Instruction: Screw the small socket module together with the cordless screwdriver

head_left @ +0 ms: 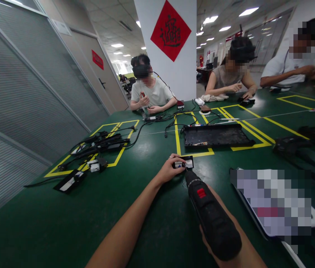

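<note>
Your left hand (171,170) steadies the small black plastic case (190,163) at twelve o'clock, your right hand (205,240) grips the black-and-red drill (213,219), work seemingly begun but unfinished.

Office with shared green worktable (62,223)

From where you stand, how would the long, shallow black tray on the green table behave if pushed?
The black tray has raised walls, so it is probably stiff. Lying flat and low, it would likely slide over the green table rather than tip. Small pale pieces inside might shift.
</note>
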A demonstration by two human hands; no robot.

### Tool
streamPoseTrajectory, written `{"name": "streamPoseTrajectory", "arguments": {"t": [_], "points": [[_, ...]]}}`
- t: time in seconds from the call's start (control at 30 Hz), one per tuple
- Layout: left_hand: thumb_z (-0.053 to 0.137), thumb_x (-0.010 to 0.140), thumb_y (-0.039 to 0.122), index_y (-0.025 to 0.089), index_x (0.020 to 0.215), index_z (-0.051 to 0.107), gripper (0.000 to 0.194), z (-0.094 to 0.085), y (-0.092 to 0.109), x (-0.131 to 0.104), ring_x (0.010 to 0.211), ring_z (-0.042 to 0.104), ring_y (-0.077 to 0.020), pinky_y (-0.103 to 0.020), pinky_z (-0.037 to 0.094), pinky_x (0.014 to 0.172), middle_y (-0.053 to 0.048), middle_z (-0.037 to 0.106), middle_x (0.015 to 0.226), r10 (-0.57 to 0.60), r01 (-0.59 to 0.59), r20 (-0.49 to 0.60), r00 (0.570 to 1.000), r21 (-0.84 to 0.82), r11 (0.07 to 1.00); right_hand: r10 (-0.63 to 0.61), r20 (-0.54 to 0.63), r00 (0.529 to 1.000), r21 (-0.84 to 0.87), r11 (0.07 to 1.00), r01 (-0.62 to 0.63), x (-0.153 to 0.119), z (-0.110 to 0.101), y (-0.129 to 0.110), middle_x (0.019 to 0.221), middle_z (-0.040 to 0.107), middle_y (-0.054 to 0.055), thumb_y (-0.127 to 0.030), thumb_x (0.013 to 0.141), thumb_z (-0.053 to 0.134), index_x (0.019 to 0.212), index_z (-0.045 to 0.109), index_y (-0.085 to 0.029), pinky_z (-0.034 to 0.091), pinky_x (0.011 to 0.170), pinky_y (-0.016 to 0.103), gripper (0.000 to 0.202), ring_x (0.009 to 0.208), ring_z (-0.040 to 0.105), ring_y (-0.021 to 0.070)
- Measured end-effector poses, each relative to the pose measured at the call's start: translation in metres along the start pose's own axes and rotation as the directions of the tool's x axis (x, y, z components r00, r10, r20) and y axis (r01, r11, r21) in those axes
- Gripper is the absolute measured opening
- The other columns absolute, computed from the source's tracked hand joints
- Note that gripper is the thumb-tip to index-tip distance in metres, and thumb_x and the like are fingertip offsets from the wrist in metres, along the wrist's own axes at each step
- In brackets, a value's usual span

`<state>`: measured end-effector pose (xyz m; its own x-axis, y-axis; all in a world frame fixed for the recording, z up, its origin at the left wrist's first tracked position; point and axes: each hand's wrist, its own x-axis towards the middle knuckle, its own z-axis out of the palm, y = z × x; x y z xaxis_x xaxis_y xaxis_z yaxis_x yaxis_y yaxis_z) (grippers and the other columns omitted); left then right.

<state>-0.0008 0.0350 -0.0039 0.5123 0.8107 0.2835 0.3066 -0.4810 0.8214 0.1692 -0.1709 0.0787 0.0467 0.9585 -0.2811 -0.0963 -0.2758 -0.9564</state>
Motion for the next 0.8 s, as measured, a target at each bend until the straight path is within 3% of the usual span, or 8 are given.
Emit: {"name": "streamPoseTrajectory", "arguments": {"t": [0.13, 0.3, 0.43, 0.53, 0.7, 0.8], "points": [[0.068, 0.074, 0.021, 0.019, 0.098, 0.070, 0.025, 0.000, 0.000, 0.000, 0.107, 0.052, -0.0205, -0.035, 0.041, 0.097, -0.007, 0.050, 0.111, -0.008, 0.008, 0.004, 1.000, 0.003, 1.000, -0.032, 0.009, 0.999, -0.028, 0.999, 0.033, -0.007, -0.003, -0.009, 0.082, 0.067, 0.004, -0.046, 0.091, 0.032, 0.120, 0.058, -0.025, 0.054, 0.069, 0.032, 0.044, 0.081, 0.068, 0.0212], [0.067, 0.076, 0.023, 0.019, 0.098, 0.070, 0.024, 0.000, 0.000, -0.001, 0.108, 0.052, -0.0203, -0.034, 0.041, 0.098, -0.007, 0.050, 0.111, -0.011, 0.011, 0.000, 1.000, 0.002, 1.000, 0.022, 0.021, 1.000, 0.036, 0.999, -0.022, 0.007, -0.002, 0.003, 0.070, 0.065, 0.002, -0.051, 0.091, 0.028, 0.122, 0.055, -0.023, 0.053, 0.059, 0.030, 0.050, 0.060, 0.064, 0.0174], [0.064, 0.079, 0.025, 0.020, 0.098, 0.070, 0.021, 0.000, -0.002, 0.000, 0.108, 0.051, -0.0203, -0.035, 0.040, 0.098, -0.007, 0.051, 0.110, -0.013, 0.013, -0.006, 1.000, -0.001, 1.000, 0.075, 0.020, 0.997, 0.060, 0.995, -0.076, 0.009, 0.001, 0.010, 0.077, 0.066, 0.004, -0.052, 0.091, 0.027, 0.129, 0.048, -0.024, 0.054, 0.058, 0.031, 0.052, 0.058, 0.064, 0.0170], [0.063, 0.080, 0.025, 0.020, 0.098, 0.071, 0.020, 0.000, -0.004, 0.000, 0.108, 0.052, -0.0203, -0.036, 0.040, 0.098, -0.007, 0.052, 0.110, -0.020, 0.020, -0.012, 1.000, -0.012, 1.000, 0.037, -0.026, 0.999, 0.014, 0.999, -0.037, 0.004, 0.001, 0.010, 0.087, 0.067, 0.004, -0.047, 0.090, 0.033, 0.128, 0.049, -0.026, 0.054, 0.059, 0.031, 0.047, 0.063, 0.065, 0.0178], [0.063, 0.080, 0.026, 0.020, 0.098, 0.071, 0.021, 0.000, -0.005, 0.000, 0.108, 0.051, -0.0206, -0.035, 0.040, 0.098, -0.007, 0.052, 0.110, -0.021, 0.021, -0.008, 1.000, -0.019, 1.000, 0.072, 0.040, 0.997, -0.009, 0.997, -0.071, -0.002, 0.001, 0.003, 0.072, 0.065, 0.003, -0.044, 0.090, 0.031, 0.134, 0.044, -0.030, 0.052, 0.051, 0.029, 0.048, 0.058, 0.064, 0.0190], [0.063, 0.080, 0.027, 0.020, 0.099, 0.070, 0.021, -0.001, -0.005, 0.000, 0.108, 0.051, -0.0205, -0.035, 0.040, 0.098, -0.007, 0.052, 0.110, -0.008, 0.008, -0.006, 1.000, -0.017, 1.000, 0.072, 0.023, 0.997, -0.007, 0.997, -0.072, -0.005, 0.000, -0.002, 0.079, 0.066, 0.003, -0.047, 0.089, 0.035, 0.131, 0.048, -0.031, 0.052, 0.055, 0.032, 0.047, 0.060, 0.065, 0.0193]]}}
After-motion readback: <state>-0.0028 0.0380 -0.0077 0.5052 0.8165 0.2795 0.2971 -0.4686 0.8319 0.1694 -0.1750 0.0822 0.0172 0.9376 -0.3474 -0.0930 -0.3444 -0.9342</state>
